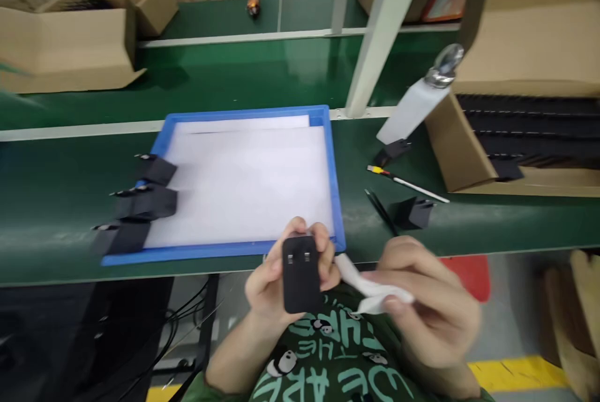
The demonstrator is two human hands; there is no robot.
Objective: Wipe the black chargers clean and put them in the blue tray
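My left hand (267,289) holds a black plug adapter (301,277) upright, its two metal prongs facing the camera. To its right, my right hand (431,302) pinches a crumpled white cloth or tissue (375,292), whose free end hangs close to the adapter. Beyond my hands lies a blue-rimmed tray (335,183) lined with white sheets (248,183). Several black adapters (152,202) rest along the tray's left edge. Another black adapter (413,213) sits on the green bench to the right, beside black tweezers (380,209).
A white bottle (415,108) with a metal top stands by a black adapter (392,150) and a yellow-tipped pen-like tool (407,183). An open carton (473,145) of black items is at right, an open box (65,45) at back left. A metal post (382,33) rises behind the tray.
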